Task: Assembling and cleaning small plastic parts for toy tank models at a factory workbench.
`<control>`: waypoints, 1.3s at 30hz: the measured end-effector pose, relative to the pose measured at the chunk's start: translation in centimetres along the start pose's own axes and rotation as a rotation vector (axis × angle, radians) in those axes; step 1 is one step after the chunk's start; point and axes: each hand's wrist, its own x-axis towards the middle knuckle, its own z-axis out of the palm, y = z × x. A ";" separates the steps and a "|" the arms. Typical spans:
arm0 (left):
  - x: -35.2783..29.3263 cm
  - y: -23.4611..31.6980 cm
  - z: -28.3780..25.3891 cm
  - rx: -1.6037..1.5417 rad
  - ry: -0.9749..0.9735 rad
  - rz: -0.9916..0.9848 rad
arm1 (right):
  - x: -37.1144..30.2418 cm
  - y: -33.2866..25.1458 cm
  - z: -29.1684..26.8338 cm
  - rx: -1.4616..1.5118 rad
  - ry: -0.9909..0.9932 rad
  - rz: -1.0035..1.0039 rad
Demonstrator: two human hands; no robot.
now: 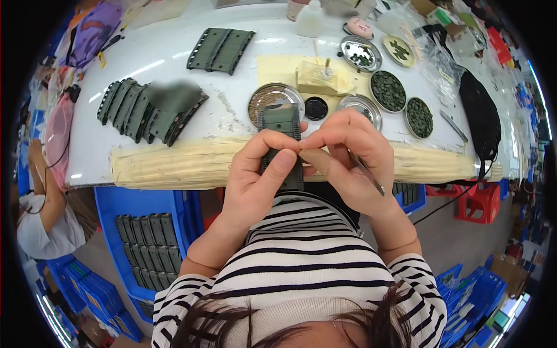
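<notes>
Between my hands, over the table's front edge, stands a dark green ribbed plastic part [280, 123]. My left hand [255, 174] is closed on it, thumb and forefinger at its face. My right hand [357, 156] is closed too, its fingertips pinched against the left fingertips at the part's right edge. What lies in that pinch is too small to make out. A thin metal tool that looks like tweezers [368, 174] is tucked in my right hand, pointing down to the right. Beyond the part is a round metal dish of small copper-coloured pieces [264, 98].
Several similar green parts [130, 110] lie at left, another group [220, 51] farther back. Dishes of dark green pieces [387, 91], a small black dish [316, 108] and a taped block [325, 78] stand at right. A blue crate [107, 214] holds more parts; a co-worker's arm [52, 197] shows far left.
</notes>
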 end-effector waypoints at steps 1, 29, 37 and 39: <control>-0.1 -0.4 -0.2 0.023 0.038 -0.011 | -0.1 0.2 0.3 0.019 0.006 0.007; 0.1 0.4 0.5 0.165 0.128 0.002 | 1.8 0.8 -0.2 -0.519 0.028 -0.496; -0.1 -0.3 0.1 0.496 0.080 0.182 | 3.0 2.0 -1.1 -0.611 0.035 -0.506; -0.1 -0.3 -0.1 0.559 0.059 0.168 | 3.0 2.0 -1.1 -0.614 0.024 -0.493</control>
